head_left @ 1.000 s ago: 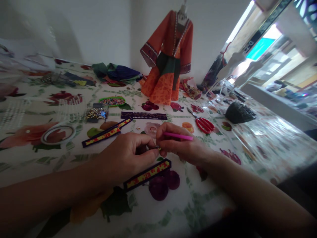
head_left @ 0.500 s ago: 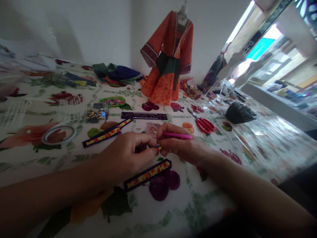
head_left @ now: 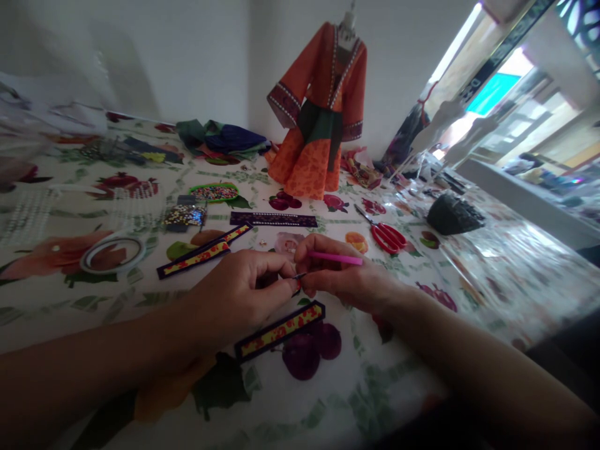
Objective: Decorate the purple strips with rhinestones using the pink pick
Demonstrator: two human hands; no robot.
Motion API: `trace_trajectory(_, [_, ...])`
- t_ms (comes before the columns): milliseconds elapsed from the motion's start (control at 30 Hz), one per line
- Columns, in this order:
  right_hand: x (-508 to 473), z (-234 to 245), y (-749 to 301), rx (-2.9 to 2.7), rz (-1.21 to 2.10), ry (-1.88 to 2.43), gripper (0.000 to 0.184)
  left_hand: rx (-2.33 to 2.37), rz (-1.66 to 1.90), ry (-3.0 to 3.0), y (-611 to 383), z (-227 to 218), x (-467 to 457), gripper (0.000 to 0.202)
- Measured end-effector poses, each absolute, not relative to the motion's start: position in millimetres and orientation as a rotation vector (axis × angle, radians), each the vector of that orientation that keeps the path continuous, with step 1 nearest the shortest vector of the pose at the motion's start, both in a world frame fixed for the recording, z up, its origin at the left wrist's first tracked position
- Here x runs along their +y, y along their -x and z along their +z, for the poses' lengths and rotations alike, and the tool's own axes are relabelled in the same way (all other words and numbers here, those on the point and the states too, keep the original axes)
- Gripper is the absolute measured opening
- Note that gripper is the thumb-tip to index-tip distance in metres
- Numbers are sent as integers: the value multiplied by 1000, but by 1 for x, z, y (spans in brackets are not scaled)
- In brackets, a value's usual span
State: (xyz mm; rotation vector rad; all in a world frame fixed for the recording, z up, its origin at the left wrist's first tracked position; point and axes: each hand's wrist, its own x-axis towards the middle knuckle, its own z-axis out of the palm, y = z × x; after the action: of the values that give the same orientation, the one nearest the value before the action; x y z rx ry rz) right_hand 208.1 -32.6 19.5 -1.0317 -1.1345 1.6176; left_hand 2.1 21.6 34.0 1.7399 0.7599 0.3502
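Observation:
My left hand (head_left: pixel 244 284) is closed, thumb and forefinger pinching a small dark and red patterned fabric piece (head_left: pixel 297 285), mostly hidden by the fingers. Fingertip to fingertip with it, my right hand (head_left: pixel 349 281) is closed too, with a thin pink stick (head_left: pixel 335 258) lying across its fingers. Whether the right fingertips also grip the small piece, I cannot tell. Just below the hands lies a yellow and red fabric strip with dark edging (head_left: pixel 281 331). Two similar strips (head_left: pixel 201 257) cross beyond my left wrist.
Red-handled scissors (head_left: pixel 388 237) lie right of the hands. Farther off are a dark beaded strip (head_left: pixel 274 219), a green tray of beads (head_left: pixel 214 192), shiny beads (head_left: pixel 185 215) and a tape roll (head_left: pixel 112 253). A small orange dress (head_left: pixel 319 112) stands at the back. A black bundle (head_left: pixel 454 214) sits right.
The pink stick has tilted slightly, its outer end lower. Less of the small piece's yellow shows between the fingertips. Both hands stay in nearly the same place.

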Motion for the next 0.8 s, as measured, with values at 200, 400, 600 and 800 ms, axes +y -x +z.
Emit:
trace_trajectory(200, [-32, 19, -208, -1137, 1618, 1023, 29, 753, 353, -1747, -2, 35, 21, 20])
trace_trajectory(400, [-32, 19, -208, -1152, 1614, 1023, 28, 766, 366, -1773, -2, 32, 21, 19])
trace_trajectory(600, [-32, 19, -208, -1114, 1634, 1004, 28, 746, 391, -1770, -3, 30, 22, 21])
trace_trajectory(800, [-31, 17, -208, -1118, 1639, 976, 28, 744, 393, -1817, -3, 29, 23, 22])
